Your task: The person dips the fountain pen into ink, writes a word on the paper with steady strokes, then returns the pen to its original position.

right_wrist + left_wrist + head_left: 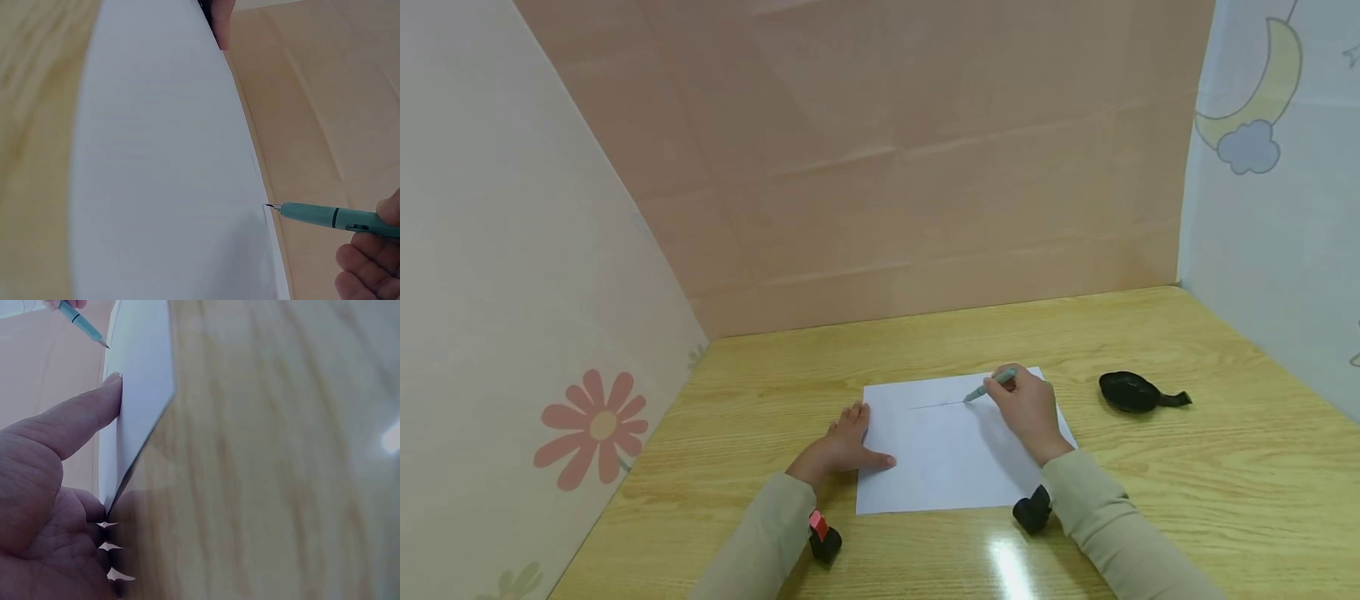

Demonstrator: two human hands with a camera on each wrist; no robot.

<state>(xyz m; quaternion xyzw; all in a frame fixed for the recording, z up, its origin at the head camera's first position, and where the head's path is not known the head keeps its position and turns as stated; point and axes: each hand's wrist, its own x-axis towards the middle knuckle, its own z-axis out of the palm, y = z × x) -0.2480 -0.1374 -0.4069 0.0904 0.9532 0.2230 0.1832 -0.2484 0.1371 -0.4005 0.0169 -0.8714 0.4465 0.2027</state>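
Observation:
A white sheet of paper (936,467) lies on the wooden table, with a thin dark line (934,406) across its upper part. My right hand (1028,412) pinches a teal fountain pen (312,214), whose nib meets the paper at the line's right end in the head view. At the sheet's left edge rests my left hand (844,442), its thumb (94,412) stretched over the paper and its other fingers extended along the edge. The left wrist view shows the pen's barrel and metal nib beyond that thumb.
To the right of the paper sits a black leaf-shaped object (1131,392) with a short stem. A tan sheet (887,167) backs the table (760,375), and patterned walls rise at left and right. Black wrist cameras (1033,510) hang below both sleeves.

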